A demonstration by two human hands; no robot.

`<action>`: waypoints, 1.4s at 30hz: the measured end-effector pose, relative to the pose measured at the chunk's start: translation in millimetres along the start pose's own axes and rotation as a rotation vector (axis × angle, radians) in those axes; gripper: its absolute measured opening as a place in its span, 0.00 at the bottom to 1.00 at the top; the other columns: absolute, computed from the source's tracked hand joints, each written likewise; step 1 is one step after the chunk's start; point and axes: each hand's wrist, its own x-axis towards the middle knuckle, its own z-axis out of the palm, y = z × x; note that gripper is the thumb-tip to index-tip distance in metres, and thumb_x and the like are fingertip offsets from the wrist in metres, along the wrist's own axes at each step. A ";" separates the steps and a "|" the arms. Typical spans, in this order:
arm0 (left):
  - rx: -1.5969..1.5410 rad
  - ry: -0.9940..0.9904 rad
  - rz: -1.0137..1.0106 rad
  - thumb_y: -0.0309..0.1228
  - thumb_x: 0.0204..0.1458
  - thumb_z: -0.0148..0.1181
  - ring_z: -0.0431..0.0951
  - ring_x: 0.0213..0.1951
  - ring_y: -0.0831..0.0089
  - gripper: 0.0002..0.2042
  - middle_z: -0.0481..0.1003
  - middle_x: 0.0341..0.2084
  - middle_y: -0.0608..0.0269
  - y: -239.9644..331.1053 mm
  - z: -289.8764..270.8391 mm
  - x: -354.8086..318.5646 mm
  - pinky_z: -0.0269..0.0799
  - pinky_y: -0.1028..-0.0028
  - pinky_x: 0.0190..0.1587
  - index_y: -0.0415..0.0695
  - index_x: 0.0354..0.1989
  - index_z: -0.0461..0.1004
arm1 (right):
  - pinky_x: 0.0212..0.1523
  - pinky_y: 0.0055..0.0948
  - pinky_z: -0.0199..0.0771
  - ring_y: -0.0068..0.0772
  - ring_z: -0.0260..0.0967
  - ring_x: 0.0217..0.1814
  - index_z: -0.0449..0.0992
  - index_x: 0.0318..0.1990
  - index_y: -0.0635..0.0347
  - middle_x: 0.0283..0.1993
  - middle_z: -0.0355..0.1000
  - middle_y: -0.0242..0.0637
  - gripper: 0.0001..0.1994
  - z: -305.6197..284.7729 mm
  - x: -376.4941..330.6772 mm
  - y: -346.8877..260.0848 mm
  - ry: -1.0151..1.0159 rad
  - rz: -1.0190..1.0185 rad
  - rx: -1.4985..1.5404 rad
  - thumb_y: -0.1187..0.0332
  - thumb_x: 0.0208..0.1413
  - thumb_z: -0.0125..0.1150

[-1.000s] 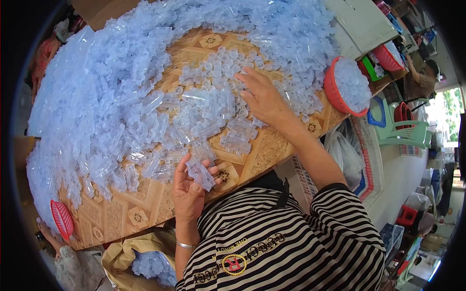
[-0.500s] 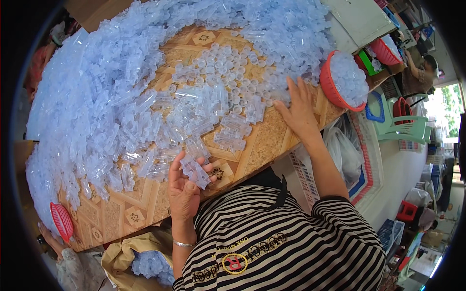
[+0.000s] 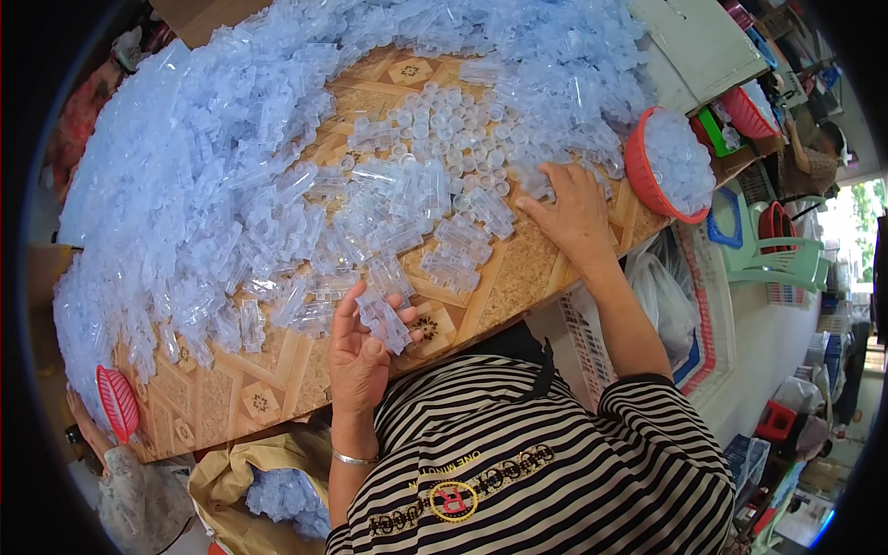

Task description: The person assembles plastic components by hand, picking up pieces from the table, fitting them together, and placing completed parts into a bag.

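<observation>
My left hand (image 3: pixel 356 356) is clamped on a strip of clear plastic caps (image 3: pixel 384 319) above the table's (image 3: pixel 231 388) near edge; my right hand (image 3: pixel 573 217) lies flat, fingers spread, on the loose caps (image 3: pixel 453 111).

Black-and-white striped top (image 3: pixel 555 462), thin silver bangle (image 3: pixel 355 458) on left wrist.

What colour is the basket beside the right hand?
Red, filled with clear plastic pieces; the basket sits at the table edge by the right hand, seen in the head view.
</observation>
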 end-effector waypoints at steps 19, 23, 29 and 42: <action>-0.007 -0.006 -0.004 0.36 0.48 0.66 0.73 0.51 0.56 0.38 0.66 0.52 0.45 1.5 0.1 -1.1 0.77 0.59 0.48 0.45 0.65 0.51 | 0.25 0.18 0.69 0.13 0.67 0.24 0.74 0.47 0.63 0.26 0.71 0.27 0.13 -5.7 17.8 1.5 -0.231 0.346 0.970 0.70 0.55 0.59; -0.015 -0.010 -0.055 0.31 0.53 0.60 0.72 0.52 0.55 0.33 0.65 0.54 0.44 6.8 4.9 1.1 0.75 0.57 0.50 0.46 0.65 0.51 | 0.24 0.14 0.67 0.12 0.67 0.24 0.74 0.49 0.64 0.27 0.72 0.28 0.14 -8.5 18.5 -17.8 -0.366 0.412 1.114 0.68 0.57 0.60; -0.123 0.009 -0.085 0.28 0.51 0.62 0.71 0.53 0.57 0.34 0.65 0.53 0.47 14.9 23.2 11.9 0.75 0.61 0.50 0.46 0.65 0.51 | 0.27 0.14 0.69 0.14 0.68 0.27 0.73 0.52 0.64 0.29 0.72 0.29 0.16 -9.3 3.9 -66.9 -0.466 0.271 1.114 0.68 0.57 0.60; -0.145 -0.018 0.016 0.28 0.50 0.64 0.73 0.47 0.73 0.35 0.69 0.50 0.56 15.1 14.5 8.5 0.72 0.79 0.43 0.46 0.66 0.51 | 0.42 0.30 0.73 0.38 0.70 0.47 0.70 0.56 0.58 0.49 0.70 0.43 0.29 -28.1 -33.7 -133.9 -0.387 -0.384 0.821 0.69 0.42 0.69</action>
